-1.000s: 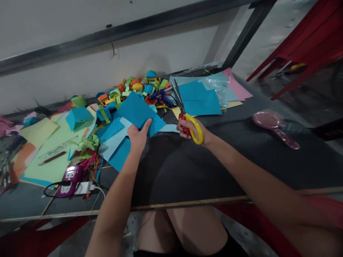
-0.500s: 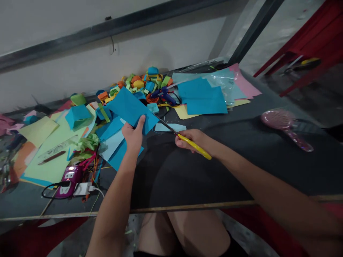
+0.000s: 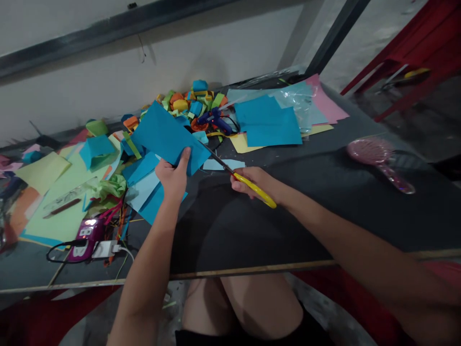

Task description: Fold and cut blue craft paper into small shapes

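A blue paper sheet [image 3: 163, 134] is pinched in my left hand [image 3: 173, 177], thumb on top, held above the table. My right hand [image 3: 254, 182] is closed around yellow-handled scissors [image 3: 260, 191]. The scissor blades point up and left, and their tip meets the right edge of the blue sheet. Under the blades a pale blue paper strip [image 3: 224, 165] lies on the dark table [image 3: 230, 221]. More blue and pale blue sheets [image 3: 144, 190] rest beside my left wrist.
Behind the sheet sit many small folded paper pieces [image 3: 180, 103] and a blue glue gun [image 3: 216, 120]. Stacked blue sheets [image 3: 275, 125] lie at the back. A pink hairbrush [image 3: 374, 156] is at right, a purple power strip [image 3: 86, 238] at left.
The view has shifted slightly, so everything appears a little further left and higher. Both hands keep their hold on the sheet and scissors, with little other visible difference.
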`<state>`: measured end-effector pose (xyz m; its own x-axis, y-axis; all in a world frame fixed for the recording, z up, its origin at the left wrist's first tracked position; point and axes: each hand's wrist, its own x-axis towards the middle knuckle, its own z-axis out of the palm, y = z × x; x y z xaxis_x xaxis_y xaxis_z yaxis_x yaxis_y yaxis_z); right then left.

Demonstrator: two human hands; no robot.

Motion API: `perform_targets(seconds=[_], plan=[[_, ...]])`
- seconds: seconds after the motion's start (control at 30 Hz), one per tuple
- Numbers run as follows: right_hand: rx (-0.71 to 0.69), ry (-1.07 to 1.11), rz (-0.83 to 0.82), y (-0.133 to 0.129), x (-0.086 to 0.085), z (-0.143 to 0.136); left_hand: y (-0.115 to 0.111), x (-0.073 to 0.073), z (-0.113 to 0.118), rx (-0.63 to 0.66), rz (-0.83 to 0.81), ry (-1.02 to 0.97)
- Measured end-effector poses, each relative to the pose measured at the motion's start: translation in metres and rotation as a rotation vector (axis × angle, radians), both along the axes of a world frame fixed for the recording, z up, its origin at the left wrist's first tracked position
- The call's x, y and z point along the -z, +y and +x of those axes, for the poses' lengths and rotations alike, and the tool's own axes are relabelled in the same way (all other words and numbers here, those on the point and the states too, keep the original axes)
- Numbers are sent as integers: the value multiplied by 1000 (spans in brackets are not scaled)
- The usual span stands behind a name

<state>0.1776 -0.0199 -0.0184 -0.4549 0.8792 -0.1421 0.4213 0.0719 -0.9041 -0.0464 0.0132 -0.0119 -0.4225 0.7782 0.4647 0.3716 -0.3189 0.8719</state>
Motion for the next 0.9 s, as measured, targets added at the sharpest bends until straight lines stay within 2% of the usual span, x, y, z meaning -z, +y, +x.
perform_targets(seconds=[0.2, 0.6, 0.9], plan=[[-8, -9, 39, -1, -5, 0, -1, 0, -1, 33, 11, 40], [26, 1, -1, -1, -4, -1, 0, 1, 1, -22, 13, 45], [40, -17, 35, 1, 0, 0, -1, 1, 1, -1, 1, 31]])
